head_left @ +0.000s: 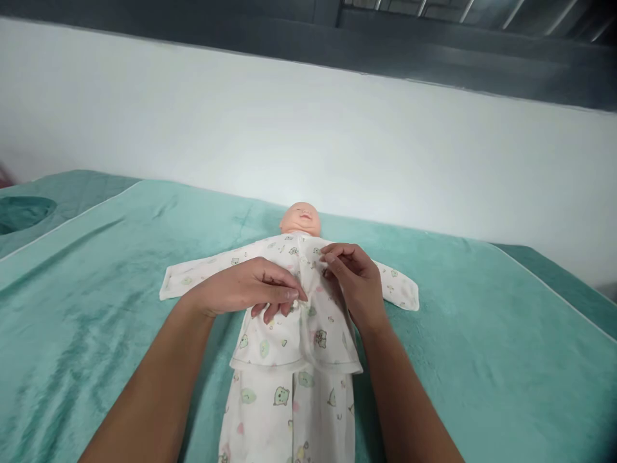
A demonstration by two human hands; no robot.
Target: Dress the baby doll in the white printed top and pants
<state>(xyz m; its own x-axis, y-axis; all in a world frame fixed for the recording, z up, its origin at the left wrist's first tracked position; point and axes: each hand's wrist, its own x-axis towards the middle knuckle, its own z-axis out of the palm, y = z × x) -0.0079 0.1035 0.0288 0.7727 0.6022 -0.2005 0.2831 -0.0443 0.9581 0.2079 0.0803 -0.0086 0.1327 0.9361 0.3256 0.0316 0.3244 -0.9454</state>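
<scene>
A baby doll point(301, 219) lies face up, dressed in a white baby shirt point(284, 344) printed with small green bears and leaves. The shirt's sleeves stretch out to both sides, and matching trousers point(263, 418) lie below its hem. My left hand point(255, 288) rests over the chest, thumb and forefinger pinched at the shirt's front edge near the middle, where a small white bit shows at the thumb. Over the other side of the chest, my right hand point(355, 278) has thumb and forefinger pressed together; whatever they hold is too small to make out.
A teal plush blanket point(482, 360) with folds spreads under the doll, its pale edging showing on both sides. Behind stands a white wall point(299, 128) with a dark ledge point(270, 38) and metal bars above. A darker teal cloth point(96, 186) lies at the far left.
</scene>
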